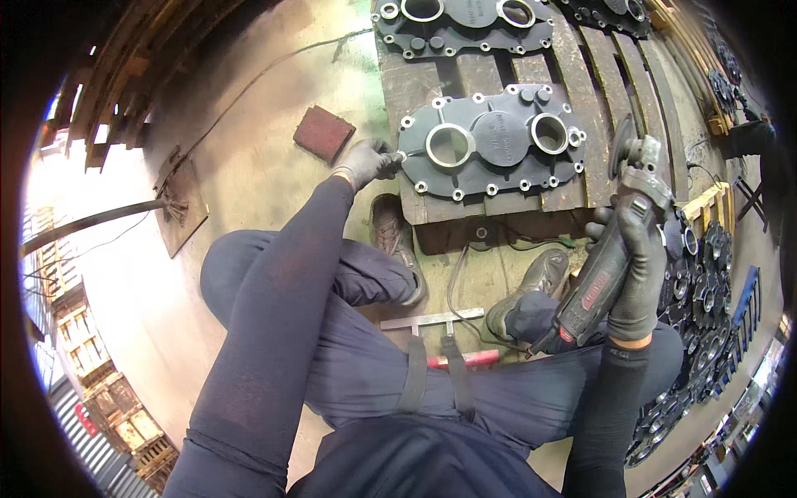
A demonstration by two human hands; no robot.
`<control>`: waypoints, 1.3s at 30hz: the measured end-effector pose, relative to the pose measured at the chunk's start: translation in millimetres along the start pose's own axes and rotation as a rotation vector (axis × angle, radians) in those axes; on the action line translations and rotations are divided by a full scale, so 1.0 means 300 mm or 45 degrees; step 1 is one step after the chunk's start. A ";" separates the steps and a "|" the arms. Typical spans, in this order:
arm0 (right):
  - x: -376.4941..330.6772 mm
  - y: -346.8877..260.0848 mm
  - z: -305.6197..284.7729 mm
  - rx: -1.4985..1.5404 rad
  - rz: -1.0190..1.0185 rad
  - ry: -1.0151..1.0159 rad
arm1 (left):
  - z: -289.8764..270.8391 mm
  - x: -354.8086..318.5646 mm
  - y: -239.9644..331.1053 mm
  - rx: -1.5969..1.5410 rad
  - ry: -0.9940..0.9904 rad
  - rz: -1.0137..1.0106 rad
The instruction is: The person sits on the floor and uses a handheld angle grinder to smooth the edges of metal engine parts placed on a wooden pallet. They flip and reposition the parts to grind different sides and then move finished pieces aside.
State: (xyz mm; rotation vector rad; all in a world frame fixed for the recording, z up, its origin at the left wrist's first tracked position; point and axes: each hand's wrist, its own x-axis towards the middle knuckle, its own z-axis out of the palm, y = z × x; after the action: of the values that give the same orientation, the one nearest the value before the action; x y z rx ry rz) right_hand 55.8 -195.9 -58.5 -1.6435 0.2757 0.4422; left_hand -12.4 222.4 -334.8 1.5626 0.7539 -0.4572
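A dark grey cast metal housing cover (503, 143) lies flat on a wooden pallet, with two large bored rings and bolt holes round its rim. My gloved left hand (365, 163) is at the cover's left end, fingers bent and closed at a bolt lug there. My gloved right hand (638, 270) is wrapped round the body of a black and red angle grinder (596, 286). The grinder's head and disc point up and away, to the right of the cover and apart from it. Whether the disc is spinning I cannot tell.
A similar cover (465, 25) lies farther back on the pallet (432, 212). A reddish-brown abrasive pad (324, 133) rests on the floor at left. Between my feet a cable (455, 282) runs near a metal-and-red frame (432, 319). Many dark castings (706, 332) stand at right.
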 end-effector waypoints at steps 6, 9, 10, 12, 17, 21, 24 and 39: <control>0.027 0.027 -0.026 0.022 -0.053 -0.070 | -0.032 0.019 -0.029 -0.096 0.067 -0.110; 0.022 0.023 -0.041 0.033 -0.068 -0.039 | -0.001 0.033 0.004 0.168 0.098 -0.006; 0.017 0.025 -0.048 0.048 -0.072 -0.031 | 0.024 0.024 0.007 0.182 0.136 0.003; 0.014 0.031 -0.075 0.046 -0.078 -0.027 | 0.051 0.018 0.048 0.583 0.246 0.042; 0.023 0.070 -0.112 0.038 -0.071 -0.025 | 0.042 0.024 0.096 1.072 0.326 0.069; 0.042 0.078 -0.115 0.095 -0.108 -0.013 | -0.047 0.033 0.130 1.320 0.154 -0.030; 0.052 0.088 -0.131 0.079 -0.116 0.016 | -0.071 -0.026 0.274 1.757 0.282 0.057; 0.233 0.217 -0.156 -0.535 -0.247 -0.055 | 0.209 -0.653 0.960 1.362 0.532 1.234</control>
State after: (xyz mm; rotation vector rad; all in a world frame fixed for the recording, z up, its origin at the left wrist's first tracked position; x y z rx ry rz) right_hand 96.3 -244.7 -144.0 -2.0457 -0.0144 0.4050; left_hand 58.5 120.2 -3.3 2.8233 -0.1096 0.2833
